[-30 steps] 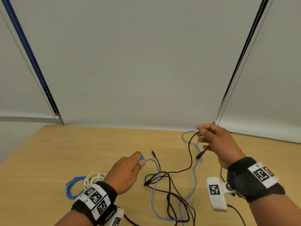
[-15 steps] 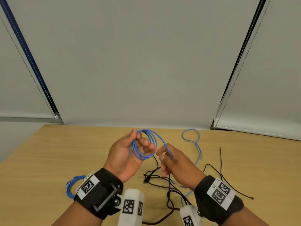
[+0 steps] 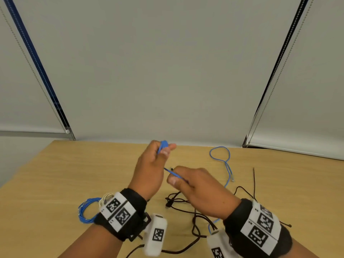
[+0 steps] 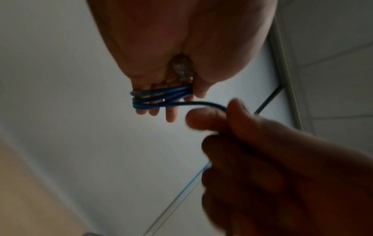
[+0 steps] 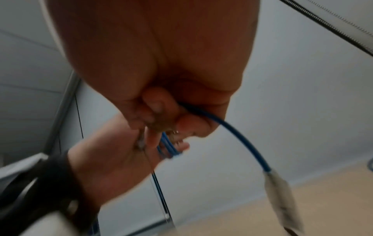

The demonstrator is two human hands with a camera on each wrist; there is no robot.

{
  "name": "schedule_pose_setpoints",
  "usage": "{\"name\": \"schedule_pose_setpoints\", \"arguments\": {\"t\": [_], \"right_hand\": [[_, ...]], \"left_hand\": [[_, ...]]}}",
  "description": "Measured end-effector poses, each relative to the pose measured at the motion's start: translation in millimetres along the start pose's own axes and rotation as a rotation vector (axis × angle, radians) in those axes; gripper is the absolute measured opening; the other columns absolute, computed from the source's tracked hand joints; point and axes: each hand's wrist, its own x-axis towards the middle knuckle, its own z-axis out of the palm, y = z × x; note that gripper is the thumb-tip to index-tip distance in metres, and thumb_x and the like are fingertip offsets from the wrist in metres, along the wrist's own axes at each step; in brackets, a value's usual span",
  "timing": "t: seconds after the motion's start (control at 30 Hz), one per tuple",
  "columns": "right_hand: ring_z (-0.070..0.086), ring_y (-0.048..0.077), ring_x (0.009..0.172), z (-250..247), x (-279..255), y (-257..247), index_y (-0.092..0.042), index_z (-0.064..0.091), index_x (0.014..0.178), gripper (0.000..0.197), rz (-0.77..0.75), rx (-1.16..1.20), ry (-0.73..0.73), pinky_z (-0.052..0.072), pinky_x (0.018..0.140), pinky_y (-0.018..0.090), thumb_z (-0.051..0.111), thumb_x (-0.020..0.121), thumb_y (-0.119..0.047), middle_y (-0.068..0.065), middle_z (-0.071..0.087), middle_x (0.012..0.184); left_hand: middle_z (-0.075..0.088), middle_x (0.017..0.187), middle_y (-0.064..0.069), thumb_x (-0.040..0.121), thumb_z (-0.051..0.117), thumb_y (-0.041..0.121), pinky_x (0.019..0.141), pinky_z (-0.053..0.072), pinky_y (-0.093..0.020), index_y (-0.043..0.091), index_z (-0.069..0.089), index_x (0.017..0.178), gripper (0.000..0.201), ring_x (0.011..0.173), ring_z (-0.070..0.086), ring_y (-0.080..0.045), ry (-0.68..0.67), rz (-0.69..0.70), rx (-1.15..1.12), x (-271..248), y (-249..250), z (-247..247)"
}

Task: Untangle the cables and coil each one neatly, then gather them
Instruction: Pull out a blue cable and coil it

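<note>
Hands (image 3: 167, 172) curled round blue cable (image 4: 161, 99)

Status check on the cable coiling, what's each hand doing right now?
Left hand holds blue coil wound round its fingers. Right hand pinches the blue cable's free run. Black tangle on table, not yet coiled.

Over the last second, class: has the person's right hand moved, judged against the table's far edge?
Yes. The right hand has come toward the person and leftward, away from the table's far edge, to beside the left hand, pinching the blue cable.
</note>
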Motion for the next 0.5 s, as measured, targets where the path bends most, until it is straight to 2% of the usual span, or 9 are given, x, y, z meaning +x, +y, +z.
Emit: {"name": "schedule_pose_setpoints", "arguments": {"t": [0.07, 0.13, 0.2, 0.23, 0.3, 0.33, 0.4, 0.43, 0.5], "right_hand": [[0.061, 0.012, 0.071, -15, 5, -2, -0.025, 0.057, 0.08, 0.024, -0.007, -0.02, 0.106, 0.049, 0.068, 0.036, 0.052, 0.101, -0.037, -0.005, 0.066, 0.073], [0.062, 0.012, 0.072, -28, 8, 0, -0.029, 0.063, 0.079, 0.02, 0.007, -0.006, 0.189, 0.05, 0.069, 0.035, 0.059, 0.097, -0.036, -0.008, 0.068, 0.074], [0.062, 0.011, 0.078, -38, 10, 4, -0.027, 0.067, 0.078, 0.018, 0.047, 0.015, 0.255, 0.051, 0.074, 0.036, 0.065, 0.094, -0.035, -0.006, 0.067, 0.079], [0.062, 0.011, 0.081, -41, 10, 6, -0.028, 0.068, 0.079, 0.015, 0.064, 0.031, 0.284, 0.051, 0.077, 0.035, 0.067, 0.092, -0.034, -0.005, 0.067, 0.082], [0.062, 0.009, 0.084, -44, 12, 10, -0.027, 0.068, 0.082, 0.011, 0.083, 0.102, 0.309, 0.05, 0.078, 0.031, 0.069, 0.092, -0.029, -0.007, 0.067, 0.085], [0.063, 0.006, 0.081, -44, 12, 12, -0.024, 0.068, 0.086, 0.008, 0.088, 0.179, 0.295, 0.049, 0.075, 0.027, 0.068, 0.094, -0.025, -0.01, 0.067, 0.084], [0.059, -0.001, 0.066, -44, 12, 15, -0.013, 0.068, 0.094, 0.01, 0.081, 0.365, 0.217, 0.045, 0.061, 0.012, 0.062, 0.099, -0.02, -0.014, 0.065, 0.074], [0.055, -0.002, 0.058, -44, 12, 15, -0.008, 0.067, 0.097, 0.015, 0.085, 0.441, 0.179, 0.041, 0.054, 0.009, 0.058, 0.102, -0.019, -0.014, 0.063, 0.068], [0.046, -0.001, 0.049, -44, 12, 14, -0.007, 0.065, 0.099, 0.022, 0.119, 0.518, 0.137, 0.035, 0.046, 0.009, 0.053, 0.105, -0.024, -0.009, 0.058, 0.063]], "left_hand": [[0.074, 0.092, 0.02, 0.104, 0.045, 0.034, 0.074, 0.048, -0.02, 0.025, 0.055, 0.084, 0.024, 0.088, 0.067, 0.0, -0.052, -0.002, 0.062, -7, -4, 9], [0.064, 0.069, 0.01, 0.101, 0.04, 0.04, 0.067, 0.045, -0.022, 0.025, 0.054, 0.078, 0.031, 0.069, 0.059, -0.005, -0.093, -0.005, 0.038, -11, -2, 15], [0.058, 0.06, 0.002, 0.102, 0.034, 0.039, 0.074, 0.05, -0.025, 0.024, 0.06, 0.08, 0.037, 0.067, 0.064, -0.011, -0.196, -0.037, -0.069, -13, 2, 19], [0.052, 0.057, 0.001, 0.102, 0.034, 0.04, 0.079, 0.054, -0.031, 0.023, 0.062, 0.082, 0.039, 0.064, 0.063, -0.015, -0.243, -0.069, -0.136, -14, 5, 20], [0.041, 0.055, -0.001, 0.102, 0.038, 0.04, 0.083, 0.058, -0.042, 0.018, 0.066, 0.085, 0.039, 0.054, 0.051, -0.018, -0.311, -0.148, -0.302, -14, 9, 19], [0.038, 0.055, -0.001, 0.101, 0.042, 0.039, 0.081, 0.059, -0.043, 0.015, 0.067, 0.086, 0.037, 0.051, 0.045, -0.018, -0.336, -0.183, -0.383, -13, 10, 19], [0.034, 0.056, -0.001, 0.099, 0.049, 0.036, 0.072, 0.056, -0.04, 0.014, 0.068, 0.085, 0.033, 0.048, 0.037, -0.016, -0.366, -0.212, -0.486, -11, 12, 17], [0.034, 0.058, -0.002, 0.098, 0.052, 0.035, 0.068, 0.055, -0.038, 0.013, 0.068, 0.084, 0.03, 0.047, 0.035, -0.014, -0.375, -0.207, -0.512, -11, 13, 17], [0.042, 0.06, -0.006, 0.097, 0.055, 0.033, 0.064, 0.054, -0.036, 0.012, 0.066, 0.083, 0.028, 0.046, 0.032, -0.013, -0.369, -0.194, -0.551, -10, 12, 19]]}}
